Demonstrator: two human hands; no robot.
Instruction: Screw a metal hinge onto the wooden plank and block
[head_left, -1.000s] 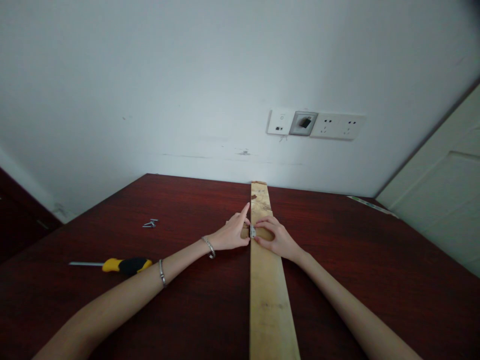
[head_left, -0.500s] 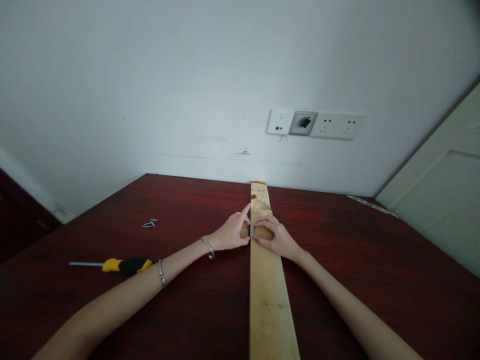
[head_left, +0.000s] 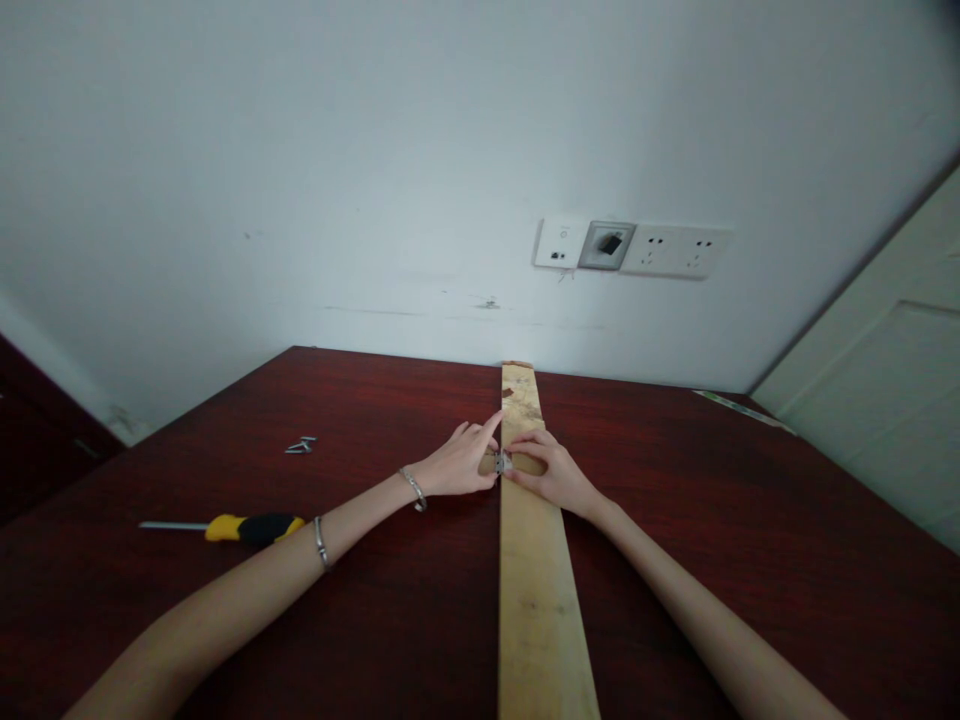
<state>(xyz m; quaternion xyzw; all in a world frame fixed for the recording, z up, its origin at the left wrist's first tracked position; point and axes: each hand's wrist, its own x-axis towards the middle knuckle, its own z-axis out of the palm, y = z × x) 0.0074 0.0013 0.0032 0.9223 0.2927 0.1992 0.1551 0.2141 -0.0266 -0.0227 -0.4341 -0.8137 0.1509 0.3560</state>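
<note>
A long wooden plank (head_left: pixel 544 600) runs away from me across the dark red table. On its left edge lies a small silver metal hinge (head_left: pixel 501 463), one part over the top face and one at the side. My right hand (head_left: pixel 559 480) rests on the plank, thumb and fingertips closed around the hinge. From the left side, my left hand (head_left: pixel 457 462) grips it too, thumb below and a finger stretched along the plank's edge. Fingers hide part of the hinge.
A screwdriver (head_left: pixel 255 528) with a yellow and black handle lies by my left forearm. Several small metal screws (head_left: pixel 301 446) sit farther back on the table (head_left: pixel 360 400). Behind is a white wall with sockets (head_left: pixel 675 250); a pale door (head_left: pixel 900 370) stands at right.
The hinge has tilted and shifted slightly left, so its side part now shows past the plank's edge. My left hand has drawn back a little to the left.
</note>
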